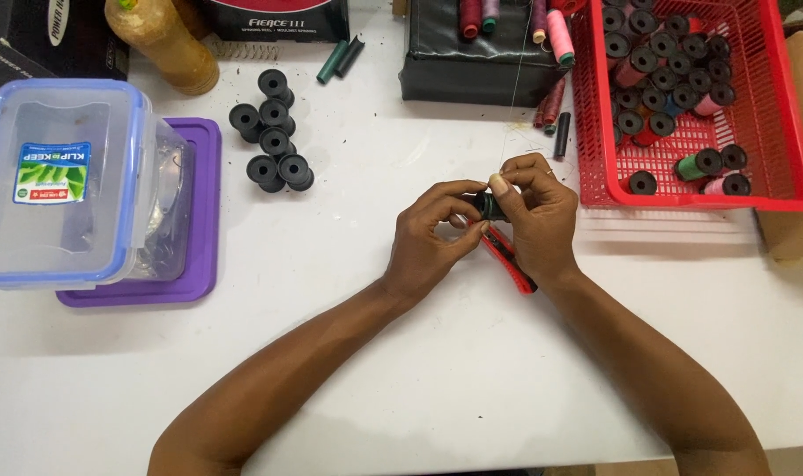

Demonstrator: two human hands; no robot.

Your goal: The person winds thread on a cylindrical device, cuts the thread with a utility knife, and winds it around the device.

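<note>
Both hands pinch one dark thread spool [488,206]: left hand [432,238] beside it, right hand [538,216] fingertips on top (red cutter [507,257] beneath).

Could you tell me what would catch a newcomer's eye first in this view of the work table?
Probably the bright red basket at the upper right, filled with black-ended thread spools. Next, at the centre, the left hand and right hand pinch a small dark spool together, over a red utility knife. A cluster of empty black spools lies upper left, beside a clear container.
</note>
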